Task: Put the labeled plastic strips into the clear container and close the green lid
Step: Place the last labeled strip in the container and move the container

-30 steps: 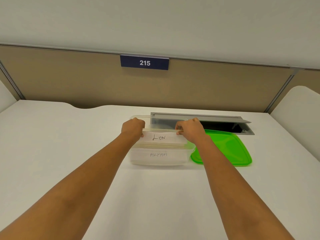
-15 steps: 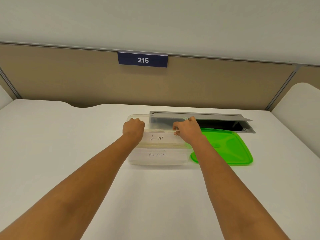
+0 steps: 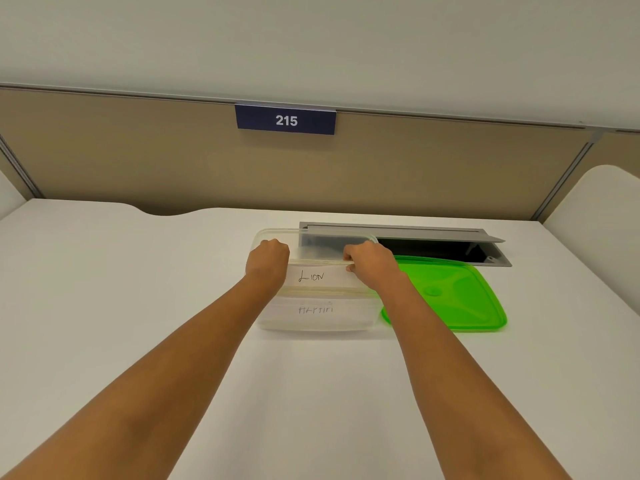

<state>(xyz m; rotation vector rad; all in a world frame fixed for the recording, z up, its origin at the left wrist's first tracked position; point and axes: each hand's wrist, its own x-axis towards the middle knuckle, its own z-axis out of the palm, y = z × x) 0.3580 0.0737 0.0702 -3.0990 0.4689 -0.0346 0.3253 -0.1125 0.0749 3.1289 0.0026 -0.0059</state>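
Note:
A clear rectangular container (image 3: 277,322) stands open on the white desk. Both hands hold a stack of white labeled strips (image 3: 318,278) upright over its opening; the front strip reads "LION". My left hand (image 3: 267,261) grips the stack's left end and my right hand (image 3: 372,266) pinches its right end. Another strip with handwriting (image 3: 316,309) shows through the container's front wall. The green lid (image 3: 453,296) lies flat on the desk, touching the container's right side.
A grey cable hatch (image 3: 415,237) with a raised flap and a dark opening sits behind the container and lid. A beige partition with a blue "215" sign (image 3: 286,120) runs along the desk's far edge. Another white desk (image 3: 602,216) adjoins at the right.
Both hands and the strip stack have stayed over the container with only slight shifts; the stack sits a little lower in the opening. The lid has not moved.

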